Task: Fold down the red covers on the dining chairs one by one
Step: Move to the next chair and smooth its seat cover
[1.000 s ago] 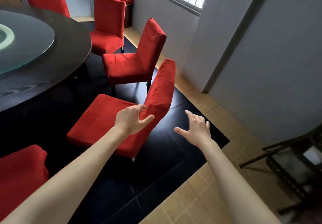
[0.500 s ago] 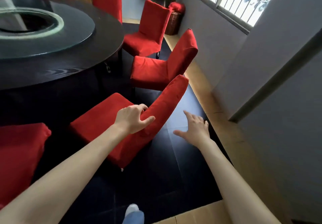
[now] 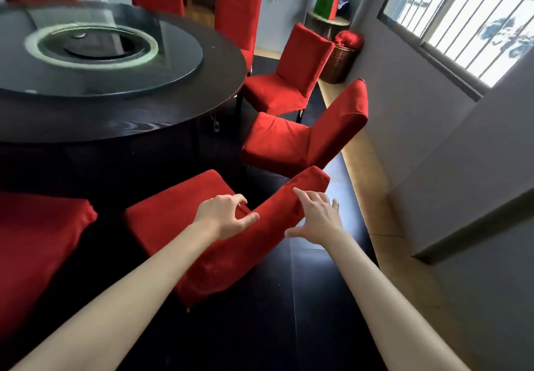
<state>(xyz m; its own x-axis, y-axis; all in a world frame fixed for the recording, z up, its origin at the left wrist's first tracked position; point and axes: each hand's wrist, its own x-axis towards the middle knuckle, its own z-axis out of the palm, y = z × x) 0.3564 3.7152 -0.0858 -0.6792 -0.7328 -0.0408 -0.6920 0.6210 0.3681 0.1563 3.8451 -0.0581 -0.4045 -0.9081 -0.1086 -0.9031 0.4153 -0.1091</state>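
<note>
A: Entry, head view. Nearest chair (image 3: pixel 185 212) sits at 6 o'clock of the round table (image 3: pixel 121 116), seat toward the table, back leaning away toward 4 o'clock. Red cover (image 3: pixel 277 220) is on it, over seat and back.

B: Left hand (image 3: pixel 222 217)?

A: On the left edge of the chair back, low down near the seat. Thumb lies on the rear face of the cover, fingers curl round the front edge; it grips the fabric.

B: Right hand (image 3: pixel 318 217)?

A: Fingers spread and nearly straight, fingertips (image 3: pixel 297 193) touching the right edge of the same back, below its top corner. Holds nothing. The two hands are apart, with the back between them.

B: Other chairs?

A: Second chair (image 3: pixel 303 139) at 1 o'clock of the nearest one, third (image 3: pixel 289 82) beyond it, both covered red. Another red seat (image 3: pixel 37 240) at 9 o'clock. Basket (image 3: pixel 338 61) in the far corner under the window (image 3: pixel 462 21).
</note>
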